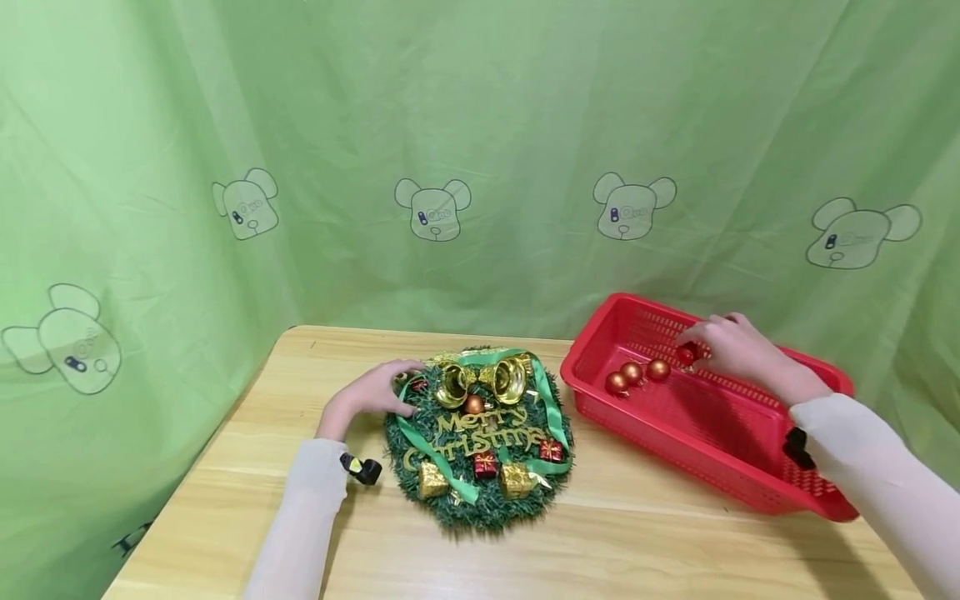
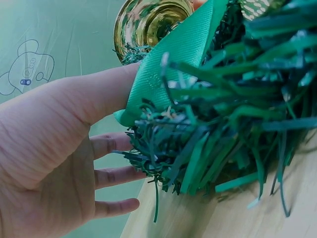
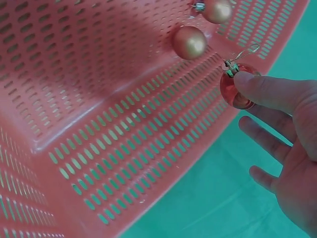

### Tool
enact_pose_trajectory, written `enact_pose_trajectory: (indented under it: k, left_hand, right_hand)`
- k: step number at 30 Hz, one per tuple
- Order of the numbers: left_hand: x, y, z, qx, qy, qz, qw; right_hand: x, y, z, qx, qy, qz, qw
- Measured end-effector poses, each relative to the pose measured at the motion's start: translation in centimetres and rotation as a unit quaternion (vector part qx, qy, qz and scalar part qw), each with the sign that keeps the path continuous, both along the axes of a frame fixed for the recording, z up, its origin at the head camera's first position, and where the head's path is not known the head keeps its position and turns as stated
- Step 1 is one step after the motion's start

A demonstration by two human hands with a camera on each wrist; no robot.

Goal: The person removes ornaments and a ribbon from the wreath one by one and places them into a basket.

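Note:
A green tinsel Christmas wreath (image 1: 480, 508) lies on the table with gold bells (image 1: 510, 379), a "Merry Christmas" sign, small gift boxes and green ribbon (image 2: 173, 59) on it. My left hand (image 1: 378, 390) grips its upper left edge; in the left wrist view the thumb lies on the ribbon and the other fingers reach behind the tinsel. My right hand (image 1: 731, 346) pinches a shiny red bauble (image 3: 242, 89) by its cap end between thumb and fingers. It is over the red plastic basket (image 1: 675, 446), where matte gold-orange baubles (image 1: 632, 372) lie.
The basket stands at the right of the wooden table (image 1: 247, 492), angled, with slotted walls. A green curtain (image 1: 480, 108) with bear-head prints hangs behind the table and at its sides. Another orange bauble (image 1: 474, 404) sits on the wreath below the bells.

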State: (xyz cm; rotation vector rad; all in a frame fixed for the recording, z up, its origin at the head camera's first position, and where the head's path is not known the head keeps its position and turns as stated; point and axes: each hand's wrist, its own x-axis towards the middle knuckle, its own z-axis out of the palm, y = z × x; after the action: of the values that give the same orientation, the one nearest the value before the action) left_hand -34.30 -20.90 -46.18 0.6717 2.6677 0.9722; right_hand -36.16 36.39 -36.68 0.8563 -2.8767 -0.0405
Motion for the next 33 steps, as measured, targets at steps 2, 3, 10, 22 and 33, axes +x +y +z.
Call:
enact_pose_trajectory:
  k: [2,3,10,22,33]
  left_hand:
    - [0.0,0.1,0.0,0.001,0.000,0.001,1.0000]
    - [-0.1,0.2,0.0,0.001,0.000,0.000,1.0000]
    - [0.0,0.3,-0.2,0.005,-0.006,0.000,1.0000]
    - [-0.1,0.0,-0.6,0.006,-0.002,-0.001,1.0000]
    - [-0.1,-0.1,-0.2,0.009,-0.008,0.005,0.9999]
  right_hand:
    - [-0.2,0.4,-0.4,-0.001,-0.004,-0.004,1.0000]
    - [-0.3,0.6,-0.6,-0.002,-0.006,-0.006,1.0000]
    - [-0.9,1.5,-1.7,-0.009,-0.021,-0.019,0.9996]
    - [-2.0,2.5,-3.2,-0.003,-0.045,-0.034,0.9984]
    - [-2.3,2.6,-3.7,-0.013,-0.063,-0.051,0.9966]
